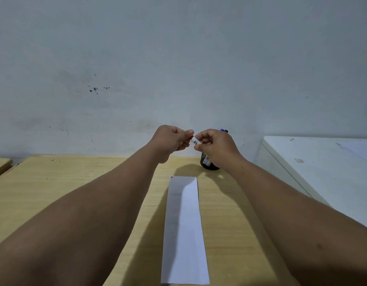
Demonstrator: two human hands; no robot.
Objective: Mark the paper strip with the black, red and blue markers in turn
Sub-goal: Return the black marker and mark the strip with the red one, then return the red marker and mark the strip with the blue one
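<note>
Both hands are raised above the far part of the table (75, 193), meeting at a single marker (196, 141). The left hand (170, 141) has its fingers curled, thumb and forefinger pinching one end of the marker; the right hand (214, 147) is likewise closed, its fingers gripping the white barrel, on which part of a dark printed label shows. The colour of the held marker cannot be told, as both hands cover its ends. Behind the right hand, at about 1 o'clock from it, a blue marker tip (224, 131) rises from a dark mesh pen holder (208, 162) that stands on the table near the wall (178, 58). The paper strip (184, 230) lies flat on the table at 6 o'clock from the hands, running lengthwise toward the viewer between the two forearms, apart from the holder. A small red and dark mark (171, 177) sits at its far left corner. A white cabinet (322, 162) stands at 3 o'clock beside the table.
</note>
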